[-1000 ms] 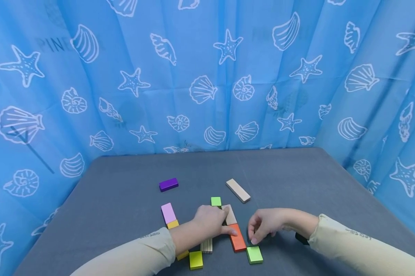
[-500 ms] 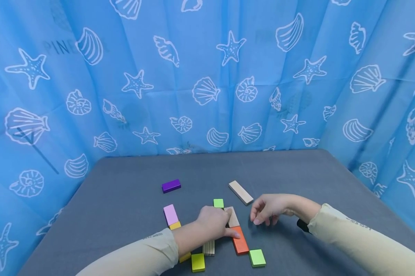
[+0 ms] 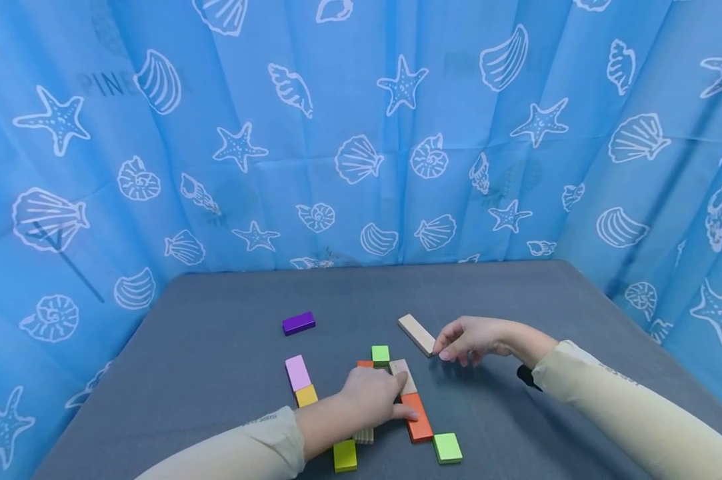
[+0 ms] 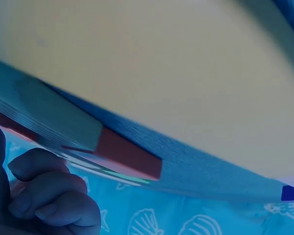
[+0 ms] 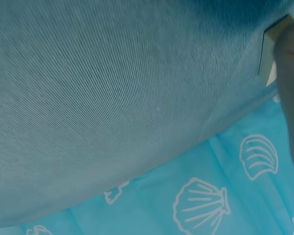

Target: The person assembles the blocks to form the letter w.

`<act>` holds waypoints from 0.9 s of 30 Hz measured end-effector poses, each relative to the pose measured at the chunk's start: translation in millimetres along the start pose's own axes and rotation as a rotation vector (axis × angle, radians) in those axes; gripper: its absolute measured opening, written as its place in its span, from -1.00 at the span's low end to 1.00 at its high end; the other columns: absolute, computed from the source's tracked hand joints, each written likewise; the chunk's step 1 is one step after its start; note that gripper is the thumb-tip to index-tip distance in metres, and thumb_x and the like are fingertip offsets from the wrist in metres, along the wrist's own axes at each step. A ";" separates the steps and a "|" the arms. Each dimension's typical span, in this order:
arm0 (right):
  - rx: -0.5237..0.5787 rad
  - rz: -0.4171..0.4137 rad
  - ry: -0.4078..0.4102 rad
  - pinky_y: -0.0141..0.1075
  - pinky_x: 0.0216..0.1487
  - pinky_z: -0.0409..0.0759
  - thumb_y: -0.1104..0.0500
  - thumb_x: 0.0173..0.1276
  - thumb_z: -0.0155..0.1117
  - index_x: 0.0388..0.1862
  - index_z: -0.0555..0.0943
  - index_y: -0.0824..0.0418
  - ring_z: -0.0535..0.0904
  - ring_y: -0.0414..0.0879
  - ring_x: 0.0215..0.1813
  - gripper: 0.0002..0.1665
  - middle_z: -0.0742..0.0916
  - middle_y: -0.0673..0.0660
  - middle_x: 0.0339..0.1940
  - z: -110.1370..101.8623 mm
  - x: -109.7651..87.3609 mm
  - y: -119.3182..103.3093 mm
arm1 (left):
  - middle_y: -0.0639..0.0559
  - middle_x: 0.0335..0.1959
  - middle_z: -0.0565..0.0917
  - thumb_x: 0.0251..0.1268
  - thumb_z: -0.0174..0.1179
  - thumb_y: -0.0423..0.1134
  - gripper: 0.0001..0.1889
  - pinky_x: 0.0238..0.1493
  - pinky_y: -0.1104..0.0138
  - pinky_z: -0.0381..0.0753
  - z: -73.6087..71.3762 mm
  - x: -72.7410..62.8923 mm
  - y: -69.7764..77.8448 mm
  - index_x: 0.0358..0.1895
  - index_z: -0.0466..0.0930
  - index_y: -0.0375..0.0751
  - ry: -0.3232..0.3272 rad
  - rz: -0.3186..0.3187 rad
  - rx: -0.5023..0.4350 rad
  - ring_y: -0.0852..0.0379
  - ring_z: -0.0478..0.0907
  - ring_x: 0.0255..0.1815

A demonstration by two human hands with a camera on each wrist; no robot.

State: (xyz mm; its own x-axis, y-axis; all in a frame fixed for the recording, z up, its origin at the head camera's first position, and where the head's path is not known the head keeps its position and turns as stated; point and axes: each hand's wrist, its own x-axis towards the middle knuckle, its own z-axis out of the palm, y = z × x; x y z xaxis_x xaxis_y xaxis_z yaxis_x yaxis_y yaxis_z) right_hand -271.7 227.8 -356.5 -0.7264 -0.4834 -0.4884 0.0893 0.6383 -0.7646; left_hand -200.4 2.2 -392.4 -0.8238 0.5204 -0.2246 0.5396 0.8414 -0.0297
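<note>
In the head view, my left hand (image 3: 369,399) rests over the laid-out blocks. Its thumb lies on an orange block (image 3: 421,430) and its index finger touches the plain wooden block (image 3: 400,368) that adjoins it. Several of its fingers look curled in the left wrist view, beside a wooden and a red-orange block (image 4: 130,155). My right hand (image 3: 475,338) is at the near end of a separate plain wooden block (image 3: 415,333), fingertips right at that end and thumb a little nearer. The right wrist view catches part of this block (image 5: 267,56) beside a finger.
A purple block (image 3: 299,323) lies at the back left. Pink (image 3: 297,372) and yellow-orange (image 3: 306,396) blocks run end to end left of my hand. Green (image 3: 381,355), yellow (image 3: 345,457) and light green (image 3: 447,448) pieces lie about. A blue shell-print curtain (image 3: 361,133) surrounds the grey table (image 3: 229,333).
My right hand has moved away from the light green block, back across the table to the separate wooden block. The left hand stays on the orange and wooden blocks, shifting only slightly.
</note>
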 end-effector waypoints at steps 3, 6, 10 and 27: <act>0.014 -0.057 0.019 -0.26 -0.36 0.39 0.20 0.37 0.26 -0.02 0.62 0.33 0.45 -0.06 -0.37 -0.72 0.58 0.10 -0.32 -5.6 9.7 -4.8 | 0.10 -0.46 0.62 0.11 0.07 0.45 -0.26 -0.45 0.30 0.49 1.6 -3.1 0.5 0.33 0.46 0.18 0.003 0.000 -0.025 0.22 0.42 -0.52; -0.017 -0.136 0.040 -0.23 -0.31 0.42 0.19 0.40 0.24 0.04 0.60 0.35 0.46 -0.06 -0.33 -0.69 0.61 0.11 -0.25 -11.9 23.5 -9.3 | 0.10 -0.55 0.56 0.12 0.06 0.45 -0.26 -0.47 0.31 0.47 3.1 -4.7 0.6 0.34 0.45 0.19 0.006 -0.005 -0.036 0.21 0.42 -0.55; -0.090 -0.249 0.066 -0.15 -0.22 0.48 0.20 0.43 0.21 0.11 0.57 0.38 0.50 -0.04 -0.20 -0.64 0.65 0.20 -0.07 -17.9 47.8 -14.9 | 0.10 -0.53 0.59 0.12 0.06 0.44 -0.27 -0.47 0.30 0.49 4.3 -5.8 1.3 0.35 0.43 0.22 -0.009 -0.019 -0.057 0.22 0.45 -0.54; -0.846 -0.608 0.023 0.15 0.37 0.10 -0.10 0.40 0.22 0.55 0.16 0.04 0.10 0.17 0.51 -0.17 0.26 0.18 0.52 -1.3 161.3 -56.4 | 0.14 -0.51 0.60 0.12 0.06 0.43 -0.32 -0.45 0.25 0.51 10.0 -4.6 -1.7 0.34 0.41 0.33 -0.038 -0.052 -0.125 0.23 0.48 -0.52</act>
State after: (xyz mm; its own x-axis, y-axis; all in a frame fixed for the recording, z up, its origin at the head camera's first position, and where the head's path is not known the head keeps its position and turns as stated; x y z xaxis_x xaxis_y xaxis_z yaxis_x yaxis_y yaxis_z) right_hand -394.7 114.6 -391.6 -0.5023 -0.8584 -0.1043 -0.7968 0.5063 -0.3299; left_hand -195.8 -3.1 -401.1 -0.8418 0.4714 -0.2628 0.4683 0.8801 0.0786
